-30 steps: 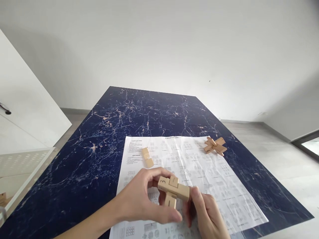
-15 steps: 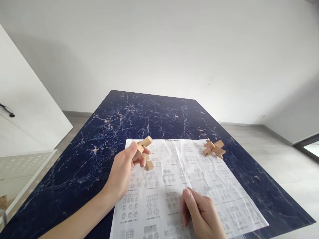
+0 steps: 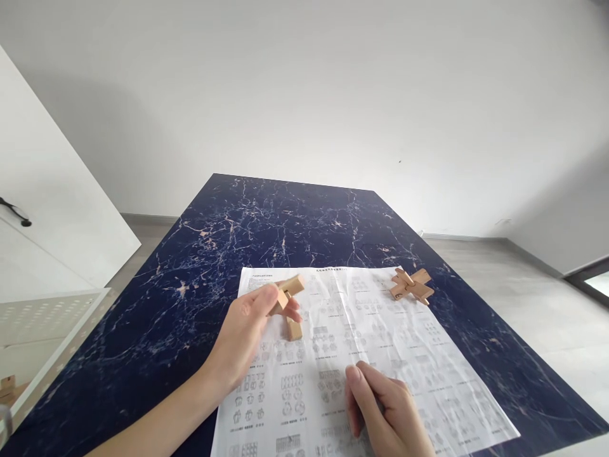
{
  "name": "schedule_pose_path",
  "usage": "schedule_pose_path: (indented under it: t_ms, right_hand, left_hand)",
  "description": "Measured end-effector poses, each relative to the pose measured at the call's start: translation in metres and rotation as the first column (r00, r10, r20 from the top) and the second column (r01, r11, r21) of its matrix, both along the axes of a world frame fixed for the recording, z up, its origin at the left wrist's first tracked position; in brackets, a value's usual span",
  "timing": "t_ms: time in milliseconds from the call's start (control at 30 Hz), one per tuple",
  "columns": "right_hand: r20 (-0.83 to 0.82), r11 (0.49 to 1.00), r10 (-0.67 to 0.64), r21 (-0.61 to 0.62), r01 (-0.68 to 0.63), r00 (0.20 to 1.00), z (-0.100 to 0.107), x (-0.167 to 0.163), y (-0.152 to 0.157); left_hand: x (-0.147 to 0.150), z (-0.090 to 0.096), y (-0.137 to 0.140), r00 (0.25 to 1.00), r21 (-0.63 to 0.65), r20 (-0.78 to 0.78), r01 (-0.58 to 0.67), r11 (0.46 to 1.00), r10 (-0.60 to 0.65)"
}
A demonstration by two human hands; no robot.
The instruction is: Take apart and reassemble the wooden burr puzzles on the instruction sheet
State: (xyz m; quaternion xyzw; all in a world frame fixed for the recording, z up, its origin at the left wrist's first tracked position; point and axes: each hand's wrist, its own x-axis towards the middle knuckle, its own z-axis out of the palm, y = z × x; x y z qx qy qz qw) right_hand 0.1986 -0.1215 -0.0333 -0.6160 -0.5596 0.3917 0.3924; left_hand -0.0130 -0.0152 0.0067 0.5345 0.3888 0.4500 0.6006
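My left hand (image 3: pixel 254 317) grips a pale wooden interlocking puzzle (image 3: pixel 294 285) just over the upper left of a printed sheet (image 3: pixel 347 292). Thumb and fingers close around its notched bars, and one bar sticks out below them. My fingers hide part of it. Lower down, my right hand (image 3: pixel 380 403) rests on the sheet with the fingers curled in and the thumb against the index finger; whether anything is inside does not show. A second wooden puzzle (image 3: pixel 412 285), star-shaped and browner, lies at the sheet's upper right corner.
The creased sheet carries rows of small diagrams and lies on a dark blue marbled table (image 3: pixel 285 216). Beyond the table is a white wall (image 3: pixel 304 95). A white cabinet (image 3: pixel 57 190) with a black handle stands at left, above a pale perforated panel (image 3: pixel 52 324).
My left hand has moved a little right and nearer to me with the wooden puzzle, which has turned slightly. My right hand is almost unmoved.
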Motion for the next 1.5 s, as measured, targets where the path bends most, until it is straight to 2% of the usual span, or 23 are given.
schedule_pose_path:
  t_ms: [167,267,333,433,567,733,833,1000,1200,1367,1500]
  right_hand:
    - [0.082,0.993,-0.069,0.097,0.06,0.994,-0.005,-0.002,0.001]
    - [0.19,0.976,-0.014,0.214,-0.028,0.982,-0.009,-0.002,0.003]
    - [0.276,0.948,0.029,0.296,-0.114,0.961,-0.012,-0.002,0.004]
    - [0.394,0.904,0.068,0.364,-0.224,0.917,-0.014,-0.003,0.006]
    - [0.493,0.867,0.087,0.391,-0.31,0.866,-0.013,-0.004,0.009]
    - [0.483,0.871,0.103,0.378,-0.313,0.87,-0.013,-0.003,0.009]
    - [0.458,0.88,0.117,0.363,-0.306,0.881,-0.014,-0.003,0.008]
    - [0.444,0.891,0.05,0.385,-0.241,0.895,-0.013,-0.004,0.008]
    - [0.33,0.919,0.035,0.361,-0.16,0.943,-0.012,-0.004,0.008]
    - [0.257,0.932,-0.07,0.362,-0.028,0.964,-0.011,-0.001,0.006]
    - [0.137,0.925,-0.124,0.373,0.065,0.983,-0.013,-0.001,0.006]
  left_hand:
    - [0.004,0.002,-0.008,0.966,-0.019,-0.001,0.26,0.965,-0.26]
    - [0.008,0.004,-0.011,0.932,-0.048,0.049,0.362,0.931,-0.36]
    - [0.009,0.004,-0.013,0.921,-0.076,0.069,0.387,0.919,-0.382]
    - [0.009,0.003,-0.015,0.937,-0.095,0.031,0.35,0.932,-0.349]
    - [0.01,0.003,-0.017,0.963,-0.119,-0.063,0.252,0.96,-0.26]
    - [0.012,0.007,-0.02,0.974,-0.229,-0.079,0.189,0.955,-0.212]
    - [0.014,0.007,-0.02,0.983,-0.234,-0.086,0.137,0.963,-0.161]
    - [0.017,0.004,-0.018,0.994,-0.218,-0.062,0.07,0.974,-0.085]
    - [0.017,0.003,-0.017,0.996,-0.233,-0.033,0.078,0.969,-0.088]
    - [0.016,0.005,-0.017,0.987,-0.221,-0.094,0.103,0.97,-0.127]
    - [0.017,0.007,-0.017,0.984,-0.194,-0.125,0.104,0.976,-0.129]
